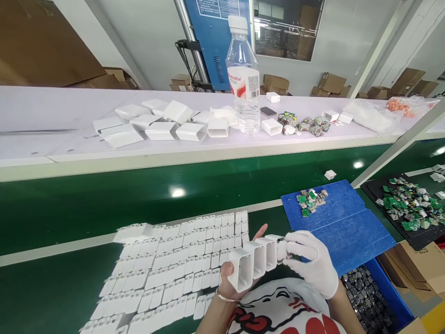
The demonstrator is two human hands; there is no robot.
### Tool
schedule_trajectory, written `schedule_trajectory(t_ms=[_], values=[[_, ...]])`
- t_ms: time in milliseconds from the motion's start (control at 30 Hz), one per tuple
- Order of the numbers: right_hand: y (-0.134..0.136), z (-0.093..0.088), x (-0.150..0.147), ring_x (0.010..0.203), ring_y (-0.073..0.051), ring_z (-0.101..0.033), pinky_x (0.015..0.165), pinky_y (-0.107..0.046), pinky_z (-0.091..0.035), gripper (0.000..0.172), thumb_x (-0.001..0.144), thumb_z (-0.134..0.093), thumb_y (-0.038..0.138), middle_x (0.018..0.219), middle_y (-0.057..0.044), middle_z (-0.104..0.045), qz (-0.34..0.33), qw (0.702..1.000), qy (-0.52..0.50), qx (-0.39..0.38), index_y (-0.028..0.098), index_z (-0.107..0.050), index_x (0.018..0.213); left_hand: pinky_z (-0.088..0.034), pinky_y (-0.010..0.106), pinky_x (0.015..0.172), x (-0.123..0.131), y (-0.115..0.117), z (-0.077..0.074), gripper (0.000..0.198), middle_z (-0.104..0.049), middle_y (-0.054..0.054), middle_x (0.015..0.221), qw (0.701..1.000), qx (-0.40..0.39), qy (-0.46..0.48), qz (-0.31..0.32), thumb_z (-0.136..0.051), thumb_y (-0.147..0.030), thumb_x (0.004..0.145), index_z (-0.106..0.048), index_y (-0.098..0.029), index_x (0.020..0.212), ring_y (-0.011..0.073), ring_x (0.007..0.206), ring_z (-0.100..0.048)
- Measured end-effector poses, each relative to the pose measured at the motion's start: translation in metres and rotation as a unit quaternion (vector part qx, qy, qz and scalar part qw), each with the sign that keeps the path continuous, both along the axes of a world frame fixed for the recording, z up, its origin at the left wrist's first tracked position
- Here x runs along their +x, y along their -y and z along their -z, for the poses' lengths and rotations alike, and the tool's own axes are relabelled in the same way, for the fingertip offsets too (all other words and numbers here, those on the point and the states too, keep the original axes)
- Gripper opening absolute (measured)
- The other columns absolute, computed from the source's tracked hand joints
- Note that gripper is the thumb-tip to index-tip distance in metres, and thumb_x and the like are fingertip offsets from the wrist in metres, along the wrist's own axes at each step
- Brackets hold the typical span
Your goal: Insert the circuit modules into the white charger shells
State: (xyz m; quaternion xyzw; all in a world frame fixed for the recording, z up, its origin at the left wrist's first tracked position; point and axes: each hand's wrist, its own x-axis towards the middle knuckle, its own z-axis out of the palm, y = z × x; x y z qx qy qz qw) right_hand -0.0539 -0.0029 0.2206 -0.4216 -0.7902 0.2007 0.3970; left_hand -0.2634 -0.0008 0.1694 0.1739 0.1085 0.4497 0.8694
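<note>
My bare left hand (229, 278) grips a row of several hollow white plastic shells (255, 260), open ends facing me. My right hand (311, 262), in a white glove, is closed at the right end of the row, fingers pressed on the last shell, where a small dark part shows between them. Below and to the left lies a large grid of flat white plastic pieces (174, 269) on the green surface. A blue board (347, 222) just right of my hands carries a small heap of green circuit boards (310, 201).
A clear water bottle (243, 79) stands on the white shelf (52, 139) with scattered white shells (160, 123) and circuit parts. A black tray (413, 232) of circuit boards lies at right. A blue bin (396, 297) of dark parts and cardboard boxes (422, 264) sit lower right.
</note>
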Motion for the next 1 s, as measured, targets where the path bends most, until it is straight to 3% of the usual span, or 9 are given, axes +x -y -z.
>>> schedule_trajectory(t_ms=[67, 133, 233, 333, 500, 633, 767, 867, 1000], values=[[-0.005, 0.003, -0.002, 0.104, -0.021, -0.060, 0.088, -0.037, -0.051, 0.024, 0.084, -0.061, 0.031, 0.110, -0.004, -0.067, -0.025, 0.998, -0.039, -0.041, 0.033, -0.066, 0.107, -0.034, 0.038, 0.102, 0.004, -0.001, -0.003, 0.094, -0.058, 0.005, 0.122, 0.998, -0.020, 0.052, 0.009, -0.063, -0.046, 0.057, -0.030, -0.025, 0.142, 0.0259, 0.114, -0.052], [-0.010, 0.006, -0.006, 0.112, -0.021, -0.058, 0.090, -0.038, -0.050, 0.037, 0.092, -0.046, 0.041, 0.124, -0.007, -0.061, -0.037, 0.983, -0.128, -0.127, 0.032, -0.054, 0.127, -0.034, 0.039, 0.100, 0.008, 0.000, -0.005, 0.097, -0.057, 0.008, 0.124, 0.993, -0.047, 0.105, 0.012, -0.064, -0.044, 0.056, -0.028, -0.022, 0.143, 0.0284, 0.116, -0.050], [-0.016, 0.010, -0.019, 0.108, -0.019, -0.061, 0.081, -0.034, -0.054, 0.048, 0.098, -0.020, 0.043, 0.127, -0.011, -0.058, -0.026, 0.957, -0.195, -0.213, 0.026, -0.040, 0.138, -0.032, 0.041, 0.100, 0.014, 0.001, -0.005, 0.097, -0.056, 0.010, 0.126, 0.987, -0.089, 0.131, 0.002, -0.064, -0.047, 0.055, -0.030, -0.021, 0.142, 0.0304, 0.120, -0.047], [-0.017, 0.010, -0.031, 0.098, -0.018, -0.062, 0.081, -0.035, -0.054, 0.037, 0.096, -0.038, 0.041, 0.117, -0.010, -0.062, -0.012, 0.967, -0.161, -0.198, 0.022, -0.054, 0.123, -0.033, 0.039, 0.100, 0.017, 0.000, -0.005, 0.091, -0.056, 0.010, 0.127, 0.983, -0.110, 0.149, -0.004, -0.064, -0.049, 0.056, -0.038, -0.022, 0.139, 0.0295, 0.120, -0.047], [-0.006, 0.007, -0.031, 0.098, -0.020, -0.059, 0.082, -0.039, -0.052, 0.031, 0.090, -0.054, 0.034, 0.116, -0.007, -0.057, -0.006, 0.973, -0.139, -0.184, 0.017, -0.055, 0.116, -0.033, 0.039, 0.101, 0.020, 0.002, -0.001, 0.087, -0.058, 0.009, 0.123, 0.976, -0.132, 0.171, -0.036, -0.063, -0.054, 0.059, -0.038, -0.026, 0.138, 0.0271, 0.115, -0.052], [-0.004, 0.009, -0.021, 0.099, -0.019, -0.058, 0.083, -0.037, -0.052, 0.027, 0.092, -0.050, 0.035, 0.119, -0.007, -0.057, -0.004, 0.977, -0.124, -0.176, 0.021, -0.057, 0.113, -0.043, 0.036, 0.083, 0.026, 0.004, 0.003, 0.075, -0.057, 0.007, 0.123, 0.968, -0.183, 0.158, -0.070, -0.059, -0.051, 0.065, -0.041, -0.032, 0.136, 0.0262, 0.106, -0.056], [-0.003, 0.014, -0.016, 0.101, -0.018, -0.057, 0.084, -0.036, -0.052, 0.026, 0.092, -0.050, 0.037, 0.120, -0.007, -0.056, -0.004, 0.980, -0.117, -0.163, 0.025, -0.058, 0.113, -0.042, 0.033, 0.068, 0.030, 0.004, -0.001, 0.066, -0.056, 0.008, 0.124, 0.962, -0.206, 0.166, -0.072, -0.058, -0.050, 0.068, -0.047, -0.032, 0.131, 0.0259, 0.098, -0.057], [0.003, 0.015, -0.014, 0.103, -0.020, -0.057, 0.086, -0.039, -0.051, 0.031, 0.091, -0.050, 0.041, 0.121, -0.008, -0.057, -0.004, 0.981, -0.116, -0.154, 0.023, -0.058, 0.115, -0.043, 0.034, 0.072, 0.031, 0.003, -0.002, 0.071, -0.055, 0.008, 0.126, 0.964, -0.182, 0.181, -0.064, -0.058, -0.054, 0.066, -0.045, -0.032, 0.132, 0.0248, 0.098, -0.057], [0.008, 0.017, -0.018, 0.103, -0.021, -0.061, 0.086, -0.039, -0.052, 0.039, 0.087, -0.054, 0.046, 0.114, -0.008, -0.065, 0.003, 0.981, -0.120, -0.149, 0.026, -0.058, 0.120, -0.037, 0.040, 0.093, 0.031, 0.004, 0.008, 0.086, -0.055, 0.008, 0.126, 0.975, -0.128, 0.167, -0.065, -0.060, -0.059, 0.059, -0.039, -0.029, 0.137, 0.0276, 0.112, -0.051]])
